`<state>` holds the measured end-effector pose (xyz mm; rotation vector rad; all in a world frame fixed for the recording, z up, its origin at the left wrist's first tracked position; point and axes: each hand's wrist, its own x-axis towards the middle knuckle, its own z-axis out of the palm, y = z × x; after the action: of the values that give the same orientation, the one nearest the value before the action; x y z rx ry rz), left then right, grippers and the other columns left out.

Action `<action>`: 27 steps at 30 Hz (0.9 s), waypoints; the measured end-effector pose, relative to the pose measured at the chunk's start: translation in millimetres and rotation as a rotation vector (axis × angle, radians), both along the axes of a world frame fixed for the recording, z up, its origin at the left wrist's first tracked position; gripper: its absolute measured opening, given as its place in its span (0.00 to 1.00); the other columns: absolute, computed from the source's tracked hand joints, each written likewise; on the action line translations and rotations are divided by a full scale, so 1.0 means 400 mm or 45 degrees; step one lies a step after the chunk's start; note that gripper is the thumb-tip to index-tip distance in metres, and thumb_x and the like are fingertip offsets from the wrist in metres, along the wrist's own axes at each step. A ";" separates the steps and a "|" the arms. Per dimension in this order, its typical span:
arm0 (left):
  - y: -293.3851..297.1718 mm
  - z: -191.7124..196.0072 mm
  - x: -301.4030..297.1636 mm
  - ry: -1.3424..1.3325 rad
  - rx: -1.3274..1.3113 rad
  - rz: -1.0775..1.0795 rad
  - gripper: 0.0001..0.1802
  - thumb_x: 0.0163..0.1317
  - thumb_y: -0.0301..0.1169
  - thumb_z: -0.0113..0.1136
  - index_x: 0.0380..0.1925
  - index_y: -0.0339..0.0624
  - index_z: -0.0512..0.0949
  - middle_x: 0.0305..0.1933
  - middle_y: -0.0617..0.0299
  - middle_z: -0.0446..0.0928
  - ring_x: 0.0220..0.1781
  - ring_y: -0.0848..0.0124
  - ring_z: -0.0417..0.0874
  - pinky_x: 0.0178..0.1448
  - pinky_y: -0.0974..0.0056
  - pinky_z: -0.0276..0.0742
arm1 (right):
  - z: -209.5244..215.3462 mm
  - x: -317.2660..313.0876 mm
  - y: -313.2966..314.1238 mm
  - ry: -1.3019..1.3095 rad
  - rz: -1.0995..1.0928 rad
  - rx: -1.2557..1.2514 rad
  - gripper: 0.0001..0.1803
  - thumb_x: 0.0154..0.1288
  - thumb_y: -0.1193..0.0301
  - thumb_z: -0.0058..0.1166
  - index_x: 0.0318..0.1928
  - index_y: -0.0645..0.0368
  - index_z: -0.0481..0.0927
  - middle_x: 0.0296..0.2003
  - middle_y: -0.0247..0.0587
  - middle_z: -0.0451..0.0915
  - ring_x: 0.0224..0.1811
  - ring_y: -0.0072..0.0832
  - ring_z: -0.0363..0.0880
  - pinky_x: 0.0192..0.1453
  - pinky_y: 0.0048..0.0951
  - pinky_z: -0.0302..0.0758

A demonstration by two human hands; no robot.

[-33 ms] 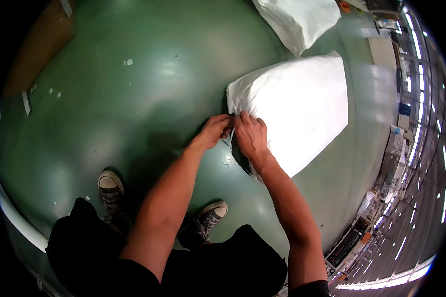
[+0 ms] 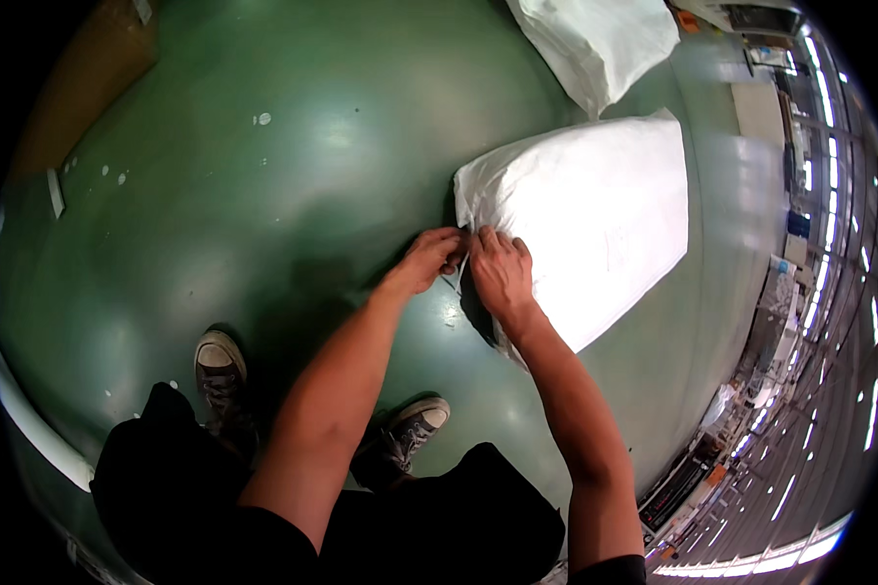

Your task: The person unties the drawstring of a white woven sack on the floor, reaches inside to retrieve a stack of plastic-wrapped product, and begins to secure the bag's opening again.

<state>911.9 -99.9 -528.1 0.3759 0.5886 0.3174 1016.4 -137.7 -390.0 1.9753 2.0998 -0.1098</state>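
Note:
A large, full white sack [image 2: 595,214] lies on the green floor in front of me, its gathered end turned toward my hands. My right hand [image 2: 500,271] has its fingers curled over the edge of that end, gripping the sack's material. Close beside it, my left hand [image 2: 433,259] is closed in a pinch at the same edge. What its fingers hold is too small to make out. A thin pale strand hangs just below the two hands, along the sack's end.
Another white sack [image 2: 605,49] lies beyond the first, almost touching it. A brown cardboard box [image 2: 98,78] stands at the far left. A white curved tube-like thing [image 2: 39,424] runs along the left rim. Shelves and equipment [image 2: 712,458] line the right side.
The whole view has shifted slightly, so the sacks sit a little lower and further right. Both hands keep their place at the sack's end.

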 end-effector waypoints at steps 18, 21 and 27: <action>-0.002 -0.030 0.012 -0.075 -0.040 -0.087 0.08 0.67 0.32 0.51 0.42 0.46 0.78 0.30 0.73 0.71 0.30 0.80 0.68 0.30 0.70 0.66 | -0.033 0.042 0.042 -0.193 0.525 -0.175 0.06 0.58 0.70 0.51 0.35 0.57 0.77 0.33 0.39 0.74 0.35 0.30 0.79 0.39 0.31 0.74; 0.009 -0.025 0.010 0.000 0.118 -0.141 0.08 0.66 0.31 0.52 0.41 0.45 0.78 0.28 0.72 0.70 0.27 0.80 0.67 0.29 0.71 0.66 | -0.040 0.049 0.037 -0.125 0.488 -0.112 0.04 0.58 0.71 0.51 0.34 0.57 0.76 0.30 0.39 0.73 0.31 0.31 0.79 0.34 0.32 0.75; 0.001 0.037 0.001 0.176 0.383 -0.052 0.13 0.65 0.34 0.57 0.44 0.38 0.79 0.26 0.68 0.73 0.25 0.78 0.71 0.26 0.70 0.67 | -0.038 0.040 -0.052 0.083 0.111 0.236 0.06 0.53 0.71 0.58 0.31 0.54 0.74 0.28 0.36 0.72 0.25 0.33 0.78 0.28 0.34 0.74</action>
<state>912.3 -99.5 -513.2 0.7028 0.6696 0.3437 1032.6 -158.3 -405.4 2.0018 2.3091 0.0389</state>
